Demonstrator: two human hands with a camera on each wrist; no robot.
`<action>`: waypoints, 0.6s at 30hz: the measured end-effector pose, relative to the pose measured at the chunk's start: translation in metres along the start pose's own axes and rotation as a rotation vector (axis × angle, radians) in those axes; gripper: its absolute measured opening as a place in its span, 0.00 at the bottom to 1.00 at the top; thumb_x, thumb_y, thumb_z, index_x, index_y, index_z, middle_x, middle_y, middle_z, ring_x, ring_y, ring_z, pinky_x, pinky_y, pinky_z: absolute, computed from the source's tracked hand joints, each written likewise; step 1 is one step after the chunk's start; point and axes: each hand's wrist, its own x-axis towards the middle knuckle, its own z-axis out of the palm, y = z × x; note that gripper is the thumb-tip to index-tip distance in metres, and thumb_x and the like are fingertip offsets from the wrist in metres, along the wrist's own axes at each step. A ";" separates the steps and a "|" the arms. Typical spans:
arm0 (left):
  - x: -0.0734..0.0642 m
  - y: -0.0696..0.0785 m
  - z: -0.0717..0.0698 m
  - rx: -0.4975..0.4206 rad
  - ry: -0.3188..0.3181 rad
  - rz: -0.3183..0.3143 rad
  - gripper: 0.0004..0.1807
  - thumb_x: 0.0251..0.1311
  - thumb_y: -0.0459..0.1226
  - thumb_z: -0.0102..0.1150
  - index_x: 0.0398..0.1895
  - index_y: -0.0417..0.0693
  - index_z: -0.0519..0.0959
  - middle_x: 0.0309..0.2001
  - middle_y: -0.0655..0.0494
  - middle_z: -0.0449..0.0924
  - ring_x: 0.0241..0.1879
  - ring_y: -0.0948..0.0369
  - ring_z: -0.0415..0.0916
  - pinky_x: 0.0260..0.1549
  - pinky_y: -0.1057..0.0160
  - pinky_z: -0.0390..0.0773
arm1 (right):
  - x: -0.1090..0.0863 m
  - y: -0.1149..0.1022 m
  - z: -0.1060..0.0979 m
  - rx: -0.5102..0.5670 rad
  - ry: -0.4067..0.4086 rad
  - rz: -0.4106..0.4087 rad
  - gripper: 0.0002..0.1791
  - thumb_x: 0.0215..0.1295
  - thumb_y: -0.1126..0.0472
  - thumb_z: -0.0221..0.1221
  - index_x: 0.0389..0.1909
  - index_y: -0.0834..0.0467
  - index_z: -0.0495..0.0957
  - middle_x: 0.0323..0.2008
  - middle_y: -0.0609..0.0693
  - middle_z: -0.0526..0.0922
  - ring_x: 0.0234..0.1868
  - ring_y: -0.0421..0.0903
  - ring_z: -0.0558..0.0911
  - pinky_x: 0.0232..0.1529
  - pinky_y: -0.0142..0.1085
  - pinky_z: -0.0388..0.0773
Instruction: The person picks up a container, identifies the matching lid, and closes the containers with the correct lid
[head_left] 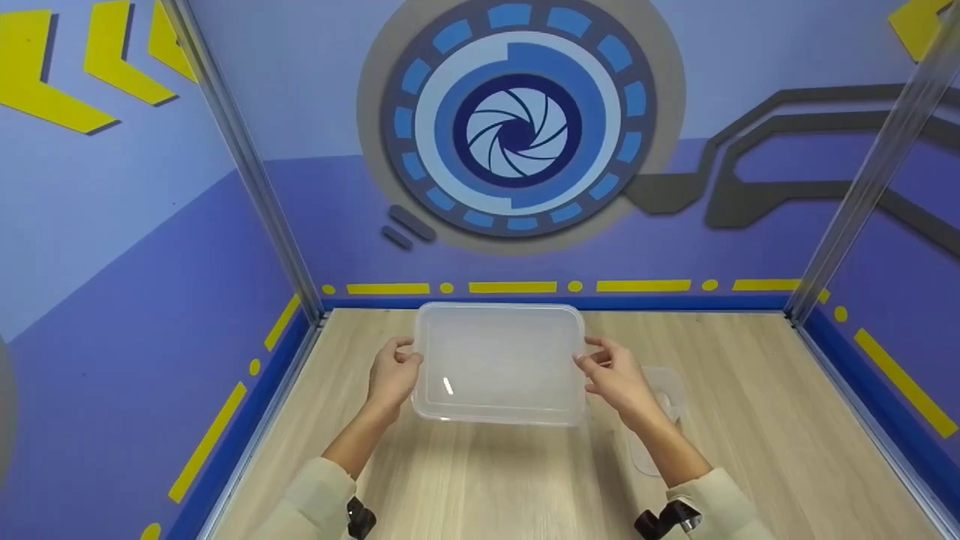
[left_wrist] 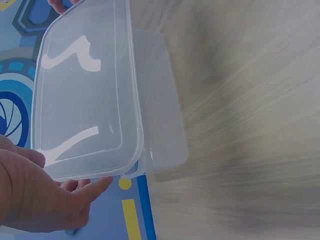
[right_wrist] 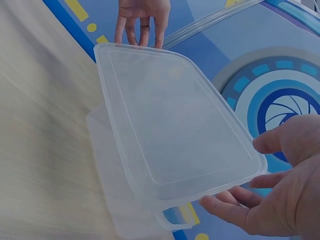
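Observation:
A large translucent plastic storage box [head_left: 499, 364] with a rounded rectangular lid [left_wrist: 85, 95] is held over the wooden table, its top face tilted toward the head camera. My left hand [head_left: 394, 373] grips its left end, thumb at the lid's edge and fingers at the rim. At the opposite end, my right hand [head_left: 616, 379] holds the rim between thumb and fingers. Behind the lid, the box's body [right_wrist: 117, 185] shows in the right wrist view, with a clear tab [right_wrist: 176, 217] at one end. The box looks see-through, with no contents visible.
On the wooden table [head_left: 750, 420], a smaller clear plastic item [head_left: 643, 454] lies at the right, partly hidden by my right forearm; its kind is unclear. Blue patterned walls [head_left: 315, 225] and metal corner posts [head_left: 247, 157] enclose the back and sides.

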 end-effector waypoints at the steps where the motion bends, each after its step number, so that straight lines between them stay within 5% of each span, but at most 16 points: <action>1: 0.000 0.000 0.000 -0.001 0.006 -0.001 0.24 0.74 0.35 0.55 0.70 0.38 0.73 0.48 0.44 0.78 0.45 0.51 0.77 0.41 0.56 0.79 | 0.001 0.000 0.000 0.000 0.006 -0.001 0.29 0.80 0.60 0.59 0.75 0.66 0.67 0.53 0.65 0.76 0.54 0.61 0.80 0.55 0.52 0.85; 18: 0.001 0.005 0.004 -0.034 0.054 0.022 0.22 0.74 0.35 0.55 0.68 0.41 0.74 0.49 0.44 0.78 0.47 0.49 0.78 0.43 0.54 0.77 | 0.005 -0.010 -0.001 0.013 0.066 -0.066 0.28 0.79 0.62 0.59 0.74 0.65 0.69 0.51 0.63 0.77 0.52 0.57 0.80 0.55 0.45 0.85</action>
